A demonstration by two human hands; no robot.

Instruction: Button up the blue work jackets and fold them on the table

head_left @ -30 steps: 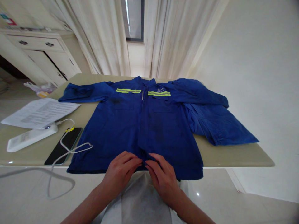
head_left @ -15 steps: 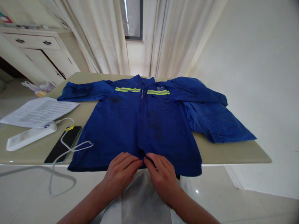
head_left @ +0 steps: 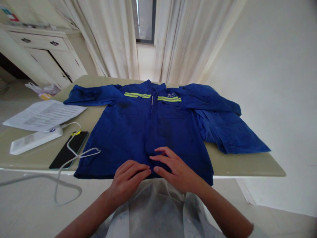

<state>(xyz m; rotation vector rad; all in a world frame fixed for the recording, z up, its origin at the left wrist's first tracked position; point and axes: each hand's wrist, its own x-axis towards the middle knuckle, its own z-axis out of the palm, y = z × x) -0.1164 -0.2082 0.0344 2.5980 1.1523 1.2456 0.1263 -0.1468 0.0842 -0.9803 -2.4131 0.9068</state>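
A blue work jacket (head_left: 119, 132) lies spread face up on the table, its yellow-green reflective stripes across the chest and its collar at the far side. At the middle of the bottom hem, my left hand (head_left: 128, 178) has its fingers and thumb closed on the cloth's edge. My right hand (head_left: 173, 168) is open with fingers apart, over the front placket just right of the left hand. Whether its fingertips press on the fabric is hard to tell. Another piece of blue clothing (head_left: 232, 135) lies partly under the jacket's sleeve on the right.
On the left of the table (head_left: 257, 165) are printed papers (head_left: 44, 114), a white device (head_left: 36, 141), a black phone (head_left: 69, 150) and a looping white cable (head_left: 74, 189). A white wall (head_left: 277, 82) stands close on the right; curtains (head_left: 111, 39) hang behind.
My right hand has let go of the hem, risen slightly and spread its fingers over the placket. The left hand stays at the hem. The view has shifted a little.
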